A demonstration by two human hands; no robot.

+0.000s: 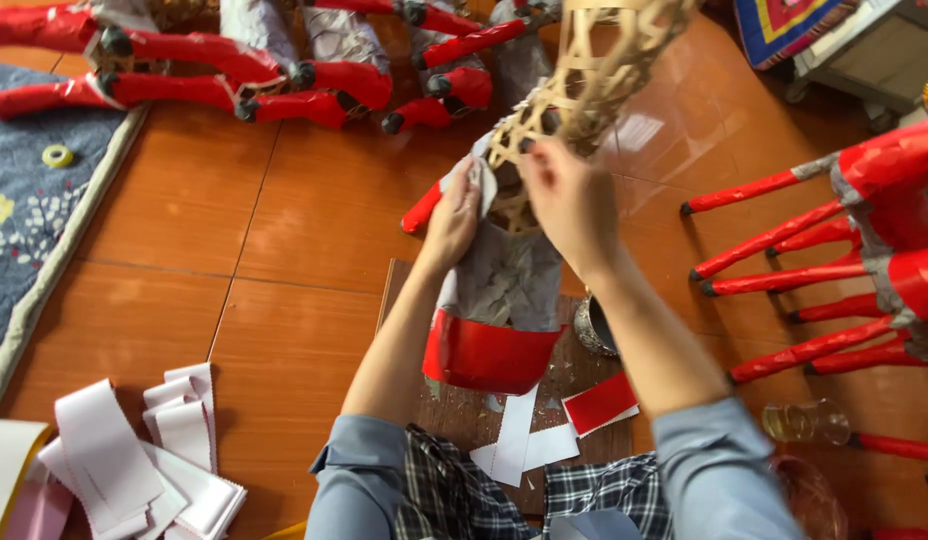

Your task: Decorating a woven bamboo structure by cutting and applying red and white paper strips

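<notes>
Nearest: checked cloth (454, 495) across lap, grey sleeves either side. White paper strips (144, 460) piled on floor at lower left. White and red paper scraps (564, 425) on wooden board (454, 405) just ahead of lap.

Mid: bamboo frame (574, 90) held up over board, tilted, open lattice toward top right, lower part wrapped in grey paper (504, 280) with red band (484, 350) at bottom end. Left hand (452, 222) closed on frame's left side, fingers pressing white paper edge onto lattice. Right hand (569, 200) closed on right side at junction of bare bamboo and paper, fingers curled around it. Both hands touching frame, close together.

Small metal bowl (592, 325) on floor just right of board, partly hidden by right forearm. Glass jar (804, 422) lying near right elbow.

Far: red-legged paper figures (844, 250) at right, legs pointing left. More of same, figure row (284, 70), along top edge. Grey rug (34, 200) at left with tape roll (56, 155) on it. Orange tile floor (284, 220) throughout.
</notes>
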